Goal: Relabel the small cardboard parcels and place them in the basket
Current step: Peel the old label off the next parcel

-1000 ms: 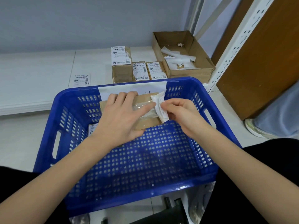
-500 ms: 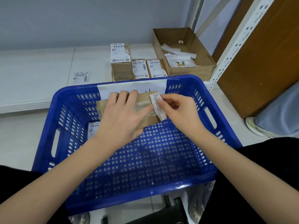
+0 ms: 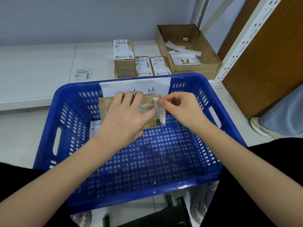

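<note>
A small brown cardboard parcel [image 3: 106, 106] is held over the far part of the blue plastic basket [image 3: 205, 176]. My left hand [image 3: 126, 115] lies across its top, fingers spread and thumb at the right end. My right hand [image 3: 178, 104] pinches a curled white label [image 3: 159, 112] half peeled from the parcel's right end. Another labelled parcel [image 3: 95, 128] lies in the basket, partly hidden by my left wrist. Three labelled parcels [image 3: 123, 58] stand on the floor behind the basket.
An open cardboard box [image 3: 196, 69] with peeled label strips sits at the back right. A loose label sheet [image 3: 82, 74] lies on the floor at left. A white shelf upright [image 3: 237, 46] and a brown panel [image 3: 270, 54] stand at right.
My right hand has drawn the label further off the parcel's right end. The parcel and both hands sit a little farther back in the basket.
</note>
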The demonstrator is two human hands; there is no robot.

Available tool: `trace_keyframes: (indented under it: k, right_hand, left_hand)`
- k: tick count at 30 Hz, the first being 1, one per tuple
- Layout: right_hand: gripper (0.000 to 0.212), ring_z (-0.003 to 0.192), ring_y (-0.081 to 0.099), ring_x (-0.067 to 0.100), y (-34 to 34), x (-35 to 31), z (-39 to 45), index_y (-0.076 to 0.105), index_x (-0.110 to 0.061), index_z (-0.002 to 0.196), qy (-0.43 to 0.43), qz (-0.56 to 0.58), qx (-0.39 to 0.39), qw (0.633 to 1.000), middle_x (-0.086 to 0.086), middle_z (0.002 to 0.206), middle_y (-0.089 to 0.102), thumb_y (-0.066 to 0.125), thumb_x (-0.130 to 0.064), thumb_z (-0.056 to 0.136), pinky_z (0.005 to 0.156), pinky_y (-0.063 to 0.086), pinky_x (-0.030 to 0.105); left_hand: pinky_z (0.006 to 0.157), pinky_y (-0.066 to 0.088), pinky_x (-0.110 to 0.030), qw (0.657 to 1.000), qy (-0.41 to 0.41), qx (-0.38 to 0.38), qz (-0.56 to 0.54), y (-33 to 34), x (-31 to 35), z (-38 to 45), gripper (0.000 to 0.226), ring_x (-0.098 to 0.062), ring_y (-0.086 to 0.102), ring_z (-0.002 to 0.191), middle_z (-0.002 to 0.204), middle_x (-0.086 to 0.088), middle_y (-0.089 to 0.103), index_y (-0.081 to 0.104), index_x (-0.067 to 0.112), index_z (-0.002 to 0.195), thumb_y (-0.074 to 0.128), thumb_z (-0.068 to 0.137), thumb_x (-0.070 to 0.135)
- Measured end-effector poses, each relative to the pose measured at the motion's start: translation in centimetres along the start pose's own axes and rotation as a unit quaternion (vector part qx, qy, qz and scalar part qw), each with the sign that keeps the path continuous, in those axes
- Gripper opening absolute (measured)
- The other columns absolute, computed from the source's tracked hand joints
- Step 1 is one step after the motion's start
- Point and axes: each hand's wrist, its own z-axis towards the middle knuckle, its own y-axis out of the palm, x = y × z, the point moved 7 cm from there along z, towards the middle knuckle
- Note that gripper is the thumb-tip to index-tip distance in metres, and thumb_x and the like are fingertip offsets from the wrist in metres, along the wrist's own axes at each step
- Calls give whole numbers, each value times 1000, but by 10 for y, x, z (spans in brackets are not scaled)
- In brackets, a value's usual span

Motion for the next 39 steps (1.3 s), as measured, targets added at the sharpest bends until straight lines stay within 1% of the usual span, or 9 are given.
trace_keyframes:
  k: [3,7,20,23,27,30,33,37,39]
  right_hand:
    - [10,62,55,-3,2,0,0,70,-10,83,-3,-12,3,1000,-5,72,64,69,-19,86,61,46,10]
    - [11,66,55,2,5,1,-1,68,-11,83,-19,-54,7,998,-5,74,63,66,-21,88,63,47,12]
    - [11,62,53,4,14,2,-5,60,-14,83,-65,-138,41,987,-10,67,56,58,-17,93,60,43,17]
    - [14,68,56,1,14,3,-5,65,-11,88,-56,-100,48,992,-12,73,59,59,-23,93,65,45,14]
    - [23,74,56,-7,20,5,-7,65,-13,95,-24,-48,1,999,-10,83,64,61,-35,90,67,43,7]
    - [11,70,56,-5,20,6,-9,65,-17,84,-45,-73,5,996,-14,75,62,62,-25,91,65,44,8]
    - [11,67,57,0,13,7,-6,68,-13,83,-46,-56,30,997,-11,73,63,61,-16,91,66,45,11]
    - [12,65,58,6,8,15,-2,70,-11,79,26,36,43,998,1,73,67,63,-13,89,62,47,18]
    - [12,61,57,4,4,17,-2,70,-11,76,37,48,61,996,2,70,66,65,-12,86,58,46,17]
  left_hand:
    - [80,36,-50,1000,5,-3,1,1,1,0,68,-43,56,95,116,-30,56,63,17,113,88,50,28]
    - [80,39,-51,1000,8,-12,0,2,4,0,65,-43,56,94,116,-30,55,65,15,109,88,50,26]
    - [78,40,-50,1000,12,-7,13,1,5,0,64,-42,56,92,113,-29,56,65,14,109,88,49,23]
    - [78,37,-49,1000,-3,0,11,2,1,1,64,-41,55,92,113,-28,56,64,15,109,86,50,21]
    - [76,29,-47,999,-50,2,-7,2,-12,1,68,-40,55,90,111,-25,57,63,18,109,88,47,30]
    - [76,27,-47,998,-64,7,-14,-1,-17,2,66,-41,55,91,110,-24,57,66,19,105,88,45,33]
    - [76,27,-46,997,-67,8,-22,-1,-16,1,64,-40,55,91,110,-23,58,68,20,104,88,45,36]
    - [76,27,-43,995,-85,16,-50,0,-18,2,63,-38,56,88,106,-21,58,69,21,105,86,47,40]
    - [75,26,-42,993,-93,22,-64,0,-15,2,65,-37,56,86,103,-20,58,69,22,105,86,46,41]
